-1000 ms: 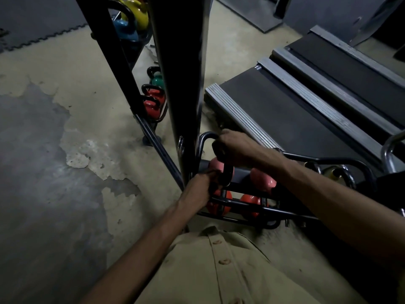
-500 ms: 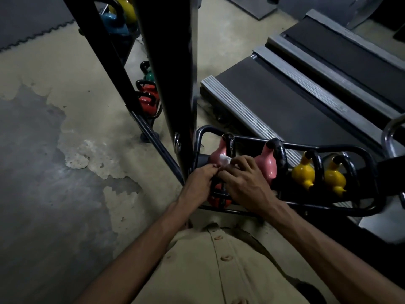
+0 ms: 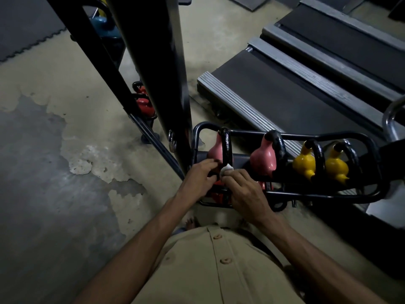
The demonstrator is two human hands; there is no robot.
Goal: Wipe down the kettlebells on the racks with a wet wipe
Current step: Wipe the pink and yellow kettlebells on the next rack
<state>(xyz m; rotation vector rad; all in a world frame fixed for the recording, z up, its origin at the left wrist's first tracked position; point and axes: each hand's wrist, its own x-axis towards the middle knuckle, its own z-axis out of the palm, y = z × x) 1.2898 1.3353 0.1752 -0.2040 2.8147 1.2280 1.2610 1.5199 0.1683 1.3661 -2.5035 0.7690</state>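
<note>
A low black rack (image 3: 285,134) holds two pink kettlebells and two yellow ones (image 3: 304,164) with black handles. My right hand (image 3: 245,189) pinches a white wet wipe (image 3: 226,168) against the lower part of the leftmost pink kettlebell's (image 3: 215,150) black handle. My left hand (image 3: 200,175) grips that same kettlebell from the left, its fingers curled at the handle's base. The second pink kettlebell (image 3: 263,159) stands untouched just to the right. Red kettlebells on the shelf below are mostly hidden by my hands.
A thick black upright post (image 3: 153,62) rises just left of the rack. Behind it another rack carries red (image 3: 144,106) and blue (image 3: 103,25) kettlebells. Treadmill decks (image 3: 285,84) lie to the right. A patchy concrete floor (image 3: 54,161) spreads to the left.
My right hand came down from the top of the pink kettlebell's handle to its lower part with the wipe. The view has shifted, bringing the yellow kettlebells into sight.
</note>
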